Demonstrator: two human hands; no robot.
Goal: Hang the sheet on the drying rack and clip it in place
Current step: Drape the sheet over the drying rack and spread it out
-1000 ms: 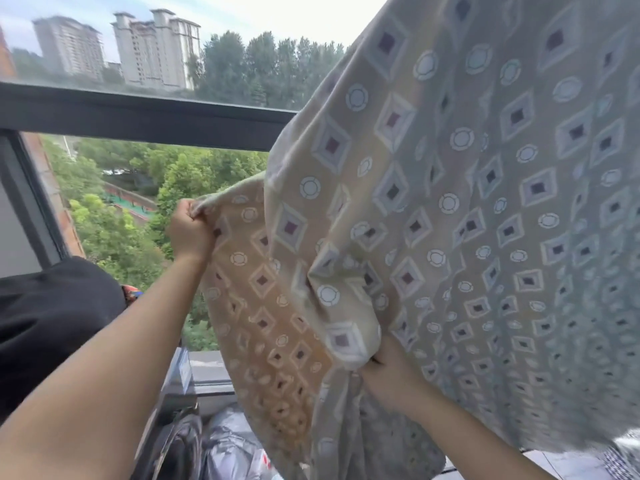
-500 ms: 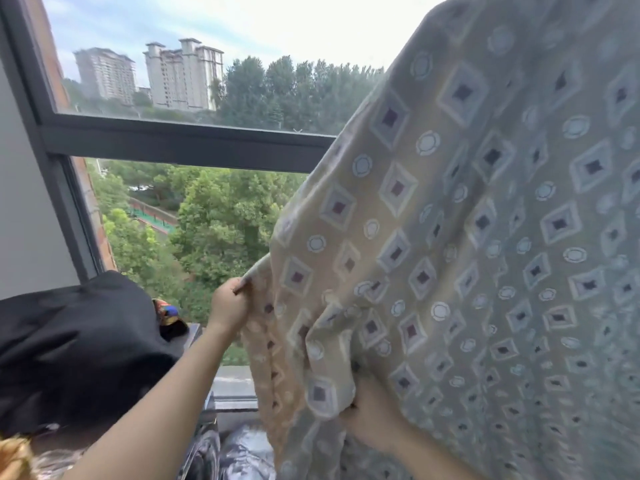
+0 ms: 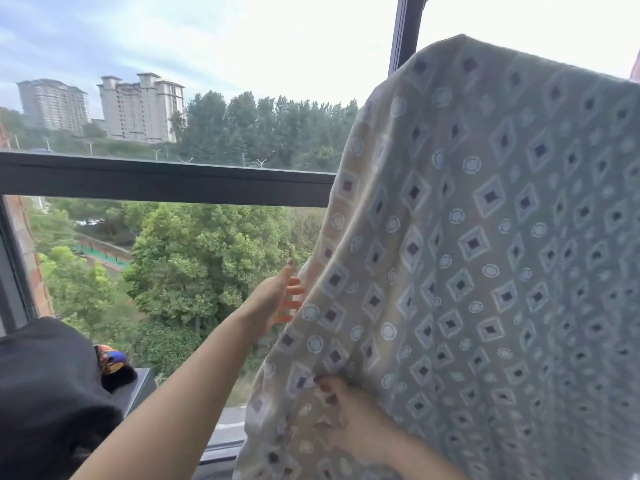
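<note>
The left hand is open with fingers spread, just beside the sheet edge at 9 o'clock. The right hand pinches a fold at 6 o'clock. The sheet hangs from 1 o'clock before the window frame.

The bare left arm reaches from the bottom left up and to the right, wrist straight. The left hand is spread, fingers straight, fingertips at the edge of the sheet; whether they touch it cannot be told. The right hand sits lower, fingers curled and gripping a bunched fold of the sheet, its bare forearm leaving at the bottom.
</note>
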